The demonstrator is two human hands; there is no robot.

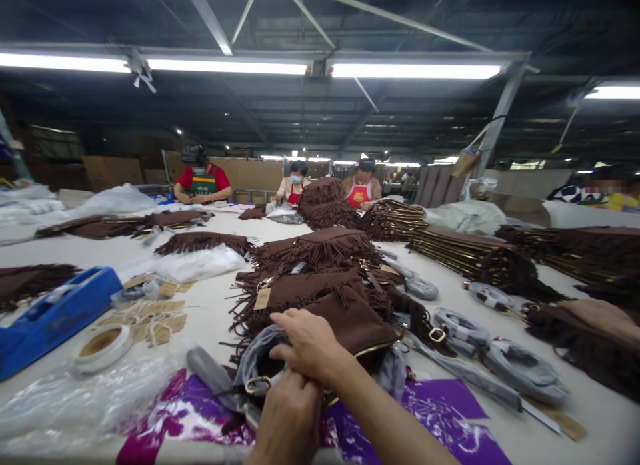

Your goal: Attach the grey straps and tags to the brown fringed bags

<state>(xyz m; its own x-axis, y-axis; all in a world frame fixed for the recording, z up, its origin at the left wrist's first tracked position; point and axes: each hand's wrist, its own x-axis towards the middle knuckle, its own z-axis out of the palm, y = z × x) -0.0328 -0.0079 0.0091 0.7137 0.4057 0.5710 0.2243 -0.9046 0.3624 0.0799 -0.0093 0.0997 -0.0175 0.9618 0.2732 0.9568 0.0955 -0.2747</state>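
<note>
A brown fringed bag (pixel 350 318) with a gold zipper lies in front of me, its mouth facing me. My right hand (pixel 310 338) crosses above the left, thumb and fingers around a coiled strap (pixel 260 351) in greyish plastic at the bag's left side. Below it, my left hand (pixel 290 408) is closed at the bag's near edge; its fingertips are hidden. A gold buckle (pixel 258 385) shows beside the left hand. Just beyond, another fringed bag (pixel 310 295) carries a paper tag (pixel 263 297).
A blue tape dispenser (pixel 60 318), a tape roll (pixel 103 348) and paper tags (pixel 155 318) lie left. Wrapped straps (pixel 525 371) and a blade-like metal strip (pixel 540 415) lie right. Stacked bags (pixel 465 251) stand farther back. Another person's hand (pixel 605 321) rests on bags at right.
</note>
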